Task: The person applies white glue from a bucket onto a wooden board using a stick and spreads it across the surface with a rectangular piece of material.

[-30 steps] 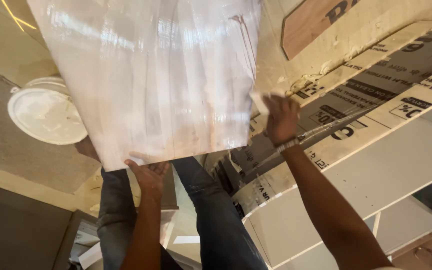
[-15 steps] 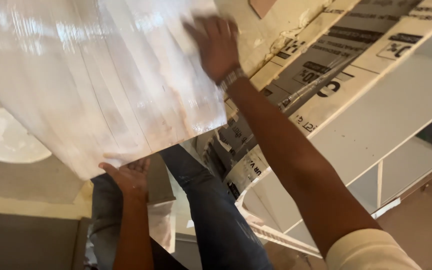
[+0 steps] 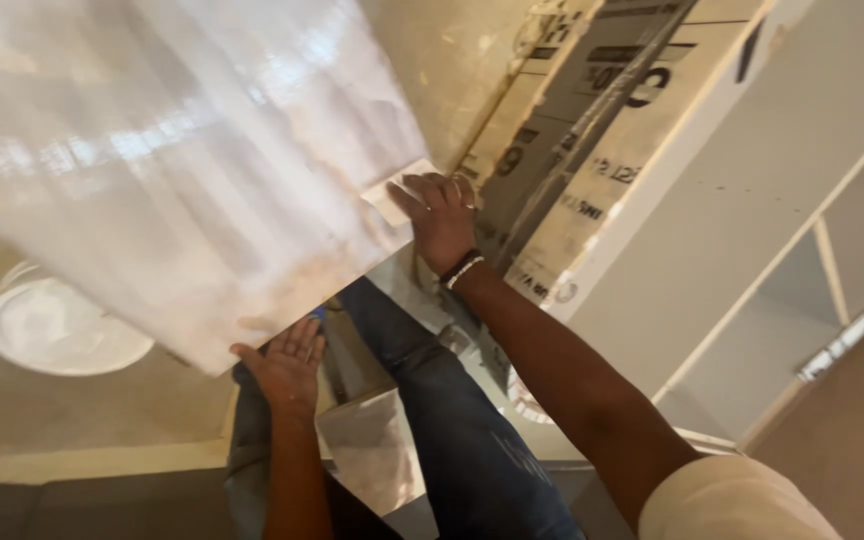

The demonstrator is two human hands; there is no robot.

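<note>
Big glossy white panel (image 3: 172, 170) was held up, tilted, filling upper left of view. Left hand (image 3: 287, 365) sat under its bottom corner, palm up, fingers (image 3: 304, 340) spread flat vs. the edge, propping not gripping. Right hand (image 3: 442, 215) was at the panel's rt edge, fingers (image 3: 414, 200) spread on a small white tab (image 3: 397, 195), prob. tape/label. Printed cardboard box (image 3: 592, 130) just behind rt hand; white bucket lid (image 3: 52, 325) on floor, lower left.

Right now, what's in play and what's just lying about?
In play:
- large glossy tile, held up
- left hand under its lower edge
- right hand on its right edge

Lying about:
- white bucket lid
- printed cardboard boxes
- white shelf unit
</note>
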